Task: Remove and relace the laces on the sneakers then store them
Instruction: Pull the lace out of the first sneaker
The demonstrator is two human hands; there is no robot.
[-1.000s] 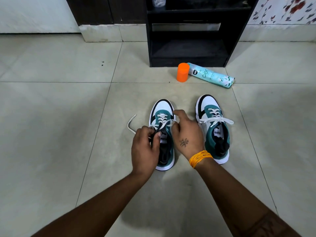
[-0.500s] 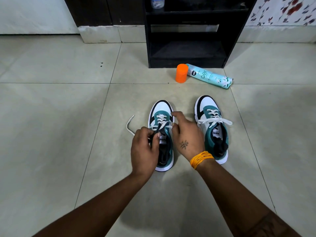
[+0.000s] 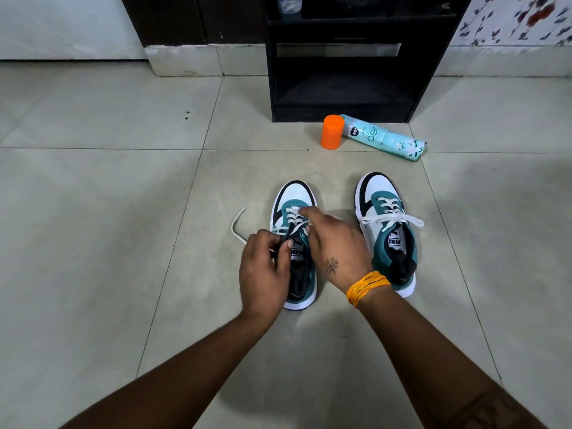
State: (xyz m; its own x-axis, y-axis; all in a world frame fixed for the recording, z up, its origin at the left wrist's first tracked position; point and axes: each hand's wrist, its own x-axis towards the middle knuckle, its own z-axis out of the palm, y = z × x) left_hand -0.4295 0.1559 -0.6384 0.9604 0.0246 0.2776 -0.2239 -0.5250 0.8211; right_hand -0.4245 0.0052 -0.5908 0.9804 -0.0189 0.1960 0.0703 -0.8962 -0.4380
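Crouching over the left sneaker (image 3: pixel 295 243) on the tiled floor (image 3: pixel 108 227), a person pinches its lace (image 3: pixel 236 226) in the left hand (image 3: pixel 263 274) while the right hand (image 3: pixel 335 246) picks at the crossings; one hard tug could pull the loose end out or drag the shoe toward the laced right sneaker (image 3: pixel 388 230).
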